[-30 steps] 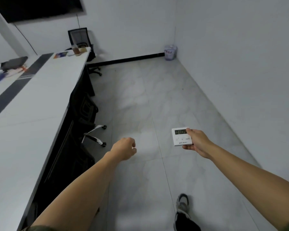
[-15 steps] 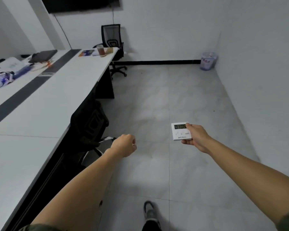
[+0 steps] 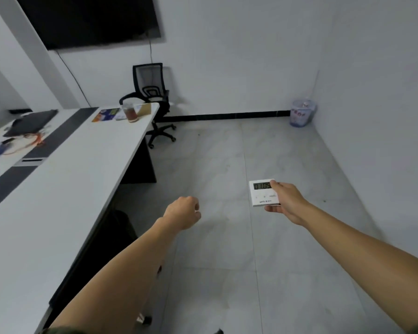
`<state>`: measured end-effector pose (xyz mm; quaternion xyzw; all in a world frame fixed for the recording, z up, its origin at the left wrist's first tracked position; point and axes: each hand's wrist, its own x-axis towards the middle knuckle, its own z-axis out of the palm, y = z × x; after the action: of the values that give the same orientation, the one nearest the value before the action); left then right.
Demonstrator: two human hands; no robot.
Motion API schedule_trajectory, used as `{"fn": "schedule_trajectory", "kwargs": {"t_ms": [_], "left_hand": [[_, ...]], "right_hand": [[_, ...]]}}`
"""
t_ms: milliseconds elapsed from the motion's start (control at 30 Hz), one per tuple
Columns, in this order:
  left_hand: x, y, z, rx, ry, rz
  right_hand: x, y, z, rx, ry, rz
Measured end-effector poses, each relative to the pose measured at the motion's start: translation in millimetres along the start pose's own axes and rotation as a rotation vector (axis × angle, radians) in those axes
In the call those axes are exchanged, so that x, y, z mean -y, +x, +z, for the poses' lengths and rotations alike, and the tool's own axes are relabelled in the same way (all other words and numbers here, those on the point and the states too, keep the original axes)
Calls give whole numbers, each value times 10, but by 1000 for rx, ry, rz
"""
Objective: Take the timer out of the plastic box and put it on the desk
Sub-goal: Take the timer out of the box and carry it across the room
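Observation:
My right hand [image 3: 285, 200] holds a small white square timer [image 3: 262, 193] by its right edge, out over the grey tiled floor, its dark display facing up. My left hand [image 3: 184, 212] is curled into a loose fist with nothing in it, hanging between the timer and the long white desk [image 3: 65, 189] on the left. The timer is well to the right of the desk's edge. No plastic box is in view.
The desk carries a cup of brown drink [image 3: 130, 112], a colourful booklet [image 3: 106, 114], a dark laptop [image 3: 32, 121] and papers far left. A black office chair [image 3: 152, 97] stands at the desk's far end. A bin [image 3: 302, 113] sits in the corner.
The view has swung left and upward, bringing more of the desk, the chair and a wall screen into sight. Both hands keep the same pose, the timer still in my right hand.

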<state>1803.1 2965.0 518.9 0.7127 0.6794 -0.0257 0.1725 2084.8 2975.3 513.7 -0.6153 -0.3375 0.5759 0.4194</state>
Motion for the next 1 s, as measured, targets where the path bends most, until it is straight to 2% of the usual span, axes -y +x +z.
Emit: {"fn": "schedule_trajectory", "kwargs": {"t_ms": [300,600,1000], "left_hand": [[134,2368,-424,37,-25,-27],[276,4563,-1231,38,-78,-123],[1532,7337,-2049,52,-138,-178]], "right_hand": [[732,2318,462,41,-22,45],[1997,4567,995,98,-94,51],[2994,7281,2596,152,-160,59]]}}
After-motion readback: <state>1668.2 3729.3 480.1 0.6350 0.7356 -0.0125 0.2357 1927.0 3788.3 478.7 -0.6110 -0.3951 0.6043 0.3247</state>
